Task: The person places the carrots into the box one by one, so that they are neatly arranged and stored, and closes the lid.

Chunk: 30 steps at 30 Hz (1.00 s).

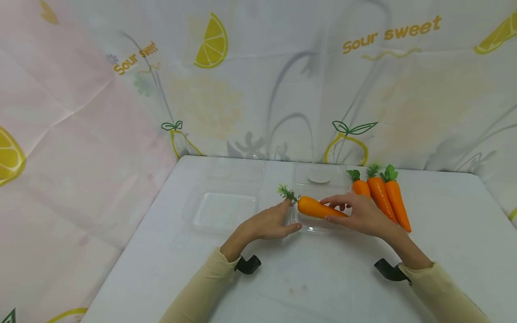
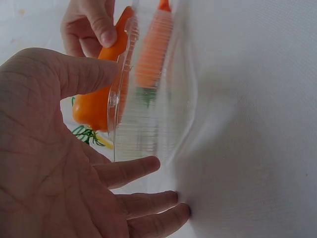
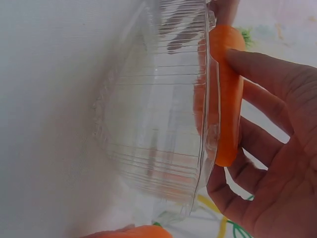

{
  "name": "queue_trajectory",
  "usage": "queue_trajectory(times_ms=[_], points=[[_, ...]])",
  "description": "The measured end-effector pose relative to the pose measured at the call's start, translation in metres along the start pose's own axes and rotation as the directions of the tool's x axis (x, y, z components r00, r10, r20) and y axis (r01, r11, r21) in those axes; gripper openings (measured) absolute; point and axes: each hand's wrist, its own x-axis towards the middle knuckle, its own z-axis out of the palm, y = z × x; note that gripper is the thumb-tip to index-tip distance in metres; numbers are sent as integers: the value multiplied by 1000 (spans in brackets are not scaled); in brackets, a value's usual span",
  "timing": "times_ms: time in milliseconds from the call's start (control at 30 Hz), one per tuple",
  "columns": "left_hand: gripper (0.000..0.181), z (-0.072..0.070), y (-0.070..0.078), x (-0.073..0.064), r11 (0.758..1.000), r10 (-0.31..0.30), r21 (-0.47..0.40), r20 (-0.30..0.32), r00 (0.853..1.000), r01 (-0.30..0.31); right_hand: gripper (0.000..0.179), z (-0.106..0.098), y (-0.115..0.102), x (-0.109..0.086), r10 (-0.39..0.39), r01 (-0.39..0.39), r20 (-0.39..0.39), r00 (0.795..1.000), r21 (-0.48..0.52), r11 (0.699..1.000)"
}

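My right hand (image 1: 361, 214) grips an orange carrot (image 1: 315, 207) with a sprig of green leaves, near its narrow end. The carrot lies slanted at the rim of a clear plastic box (image 1: 313, 228), leafy end to the left. In the right wrist view, the thumb is on one side of the carrot (image 3: 229, 99) and the fingers are on the other. My left hand (image 1: 268, 223) is at the box's left side, thumb spread and fingers extended. In the left wrist view, its fingers (image 2: 136, 171) reach beside the clear wall of the box (image 2: 143, 119).
Three more carrots (image 1: 397, 204) with green tops lie side by side to the right of the box. Another clear plastic box (image 1: 226, 211) with its lid folded back stands on the left of the white table (image 1: 307, 287). A printed cloth (image 1: 258, 89) hangs behind.
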Motion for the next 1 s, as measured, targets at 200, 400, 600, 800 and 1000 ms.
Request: queue_trajectory(times_ms=[200, 400, 600, 800, 1000], points=[[78, 0, -1, 1, 1000, 22, 9, -9, 1000, -22, 36, 2, 0, 2, -20, 21, 27, 999, -50, 999], [85, 1, -1, 2, 999, 31, -8, -2, 1000, -31, 34, 4, 1, 3, -51, 54, 51, 997, -53, 997], [86, 0, -1, 1, 999, 33, -4, -1, 999, -33, 34, 4, 1, 4, -50, 54, 76, 996, -54, 997], [89, 0, -2, 0, 1000, 26, -16, 9, 1000, -26, 36, 8, 2, 6, -60, 67, 140, 988, -44, 997], [92, 2, -2, 1, 999, 29, -25, 11, 1000, -28, 44, 11, 2, 3, -24, 41, 183, 983, -85, 996]])
